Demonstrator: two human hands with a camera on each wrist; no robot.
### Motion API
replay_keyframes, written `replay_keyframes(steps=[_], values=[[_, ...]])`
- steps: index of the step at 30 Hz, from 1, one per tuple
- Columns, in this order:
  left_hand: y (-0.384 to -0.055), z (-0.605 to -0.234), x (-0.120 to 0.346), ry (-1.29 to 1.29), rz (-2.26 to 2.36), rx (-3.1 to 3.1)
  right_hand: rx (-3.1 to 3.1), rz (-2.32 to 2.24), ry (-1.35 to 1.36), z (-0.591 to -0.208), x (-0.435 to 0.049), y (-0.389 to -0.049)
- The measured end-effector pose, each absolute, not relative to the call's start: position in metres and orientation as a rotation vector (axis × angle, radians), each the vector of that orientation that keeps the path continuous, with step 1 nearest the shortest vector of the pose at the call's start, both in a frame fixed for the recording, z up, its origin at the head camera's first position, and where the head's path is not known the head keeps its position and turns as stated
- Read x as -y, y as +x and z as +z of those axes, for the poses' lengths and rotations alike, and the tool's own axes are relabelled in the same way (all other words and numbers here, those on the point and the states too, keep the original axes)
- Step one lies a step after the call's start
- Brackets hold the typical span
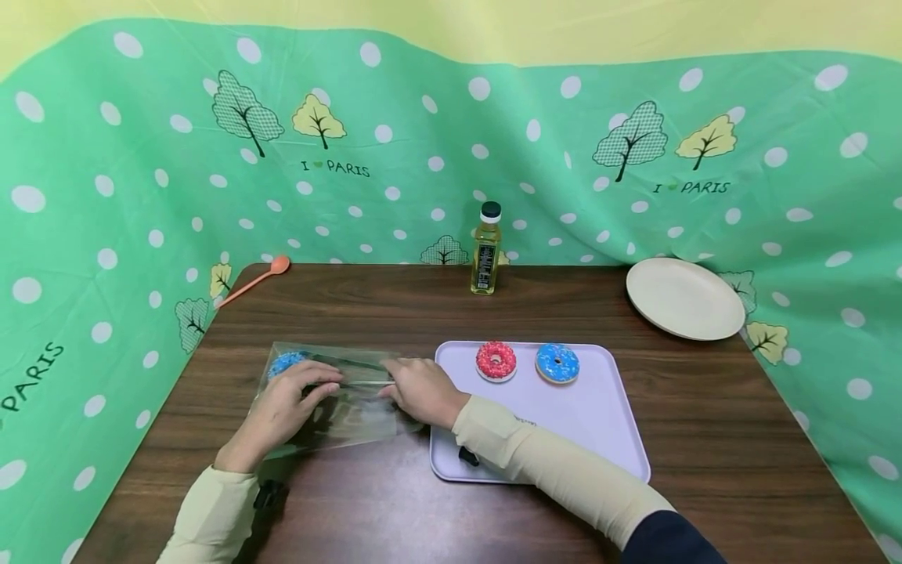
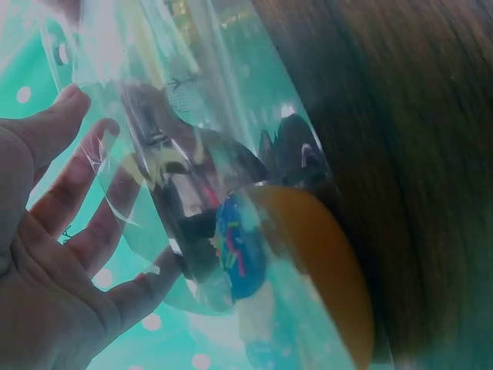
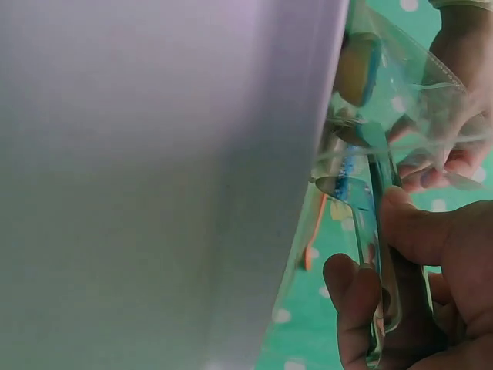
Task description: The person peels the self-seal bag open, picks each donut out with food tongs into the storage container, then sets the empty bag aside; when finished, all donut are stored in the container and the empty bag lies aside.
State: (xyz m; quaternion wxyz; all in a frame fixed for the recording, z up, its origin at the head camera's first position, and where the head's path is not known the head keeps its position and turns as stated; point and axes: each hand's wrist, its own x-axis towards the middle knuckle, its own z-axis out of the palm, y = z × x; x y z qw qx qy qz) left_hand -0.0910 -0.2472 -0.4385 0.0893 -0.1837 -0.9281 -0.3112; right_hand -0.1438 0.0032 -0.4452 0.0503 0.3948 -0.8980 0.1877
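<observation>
On the left of the table (image 1: 380, 313), the left hand (image 1: 285, 403) is pinching a clear bag (image 1: 359, 419) while the right hand (image 1: 426, 389) is gripping metal tongs (image 3: 391, 281) reaching into it; a blue donut (image 1: 286, 363) is lying inside. Limp plastic could be snagging the tongs, dragging the donut out.

Cream forearm sleeves (image 1: 564, 470), dark navy cloth (image 1: 669, 540) above the right one, black wrist pieces (image 1: 269, 495), perhaps cameras.

Blue-topped ring donut (image 1: 285, 363) inside clear plastic bag (image 1: 362, 419): partly covered by left hand (image 1: 285, 403), cropped by left-wrist view's lower edge. Black label (image 1: 486, 268) on clear, black-capped bottle (image 1: 488, 233) of yellow liquid: print illegible. Dark lettering (image 1: 524, 421) on lilac rectangular tray (image 1: 592, 415): too small to read.
</observation>
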Motion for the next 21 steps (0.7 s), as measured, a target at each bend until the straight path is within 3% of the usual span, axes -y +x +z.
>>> replay_keyframes(steps=[21], values=[[-0.095,-0.442,0.25,-0.544,-0.96,2.774,2.774,0.715,1.104,-0.433,-0.058,-0.126]])
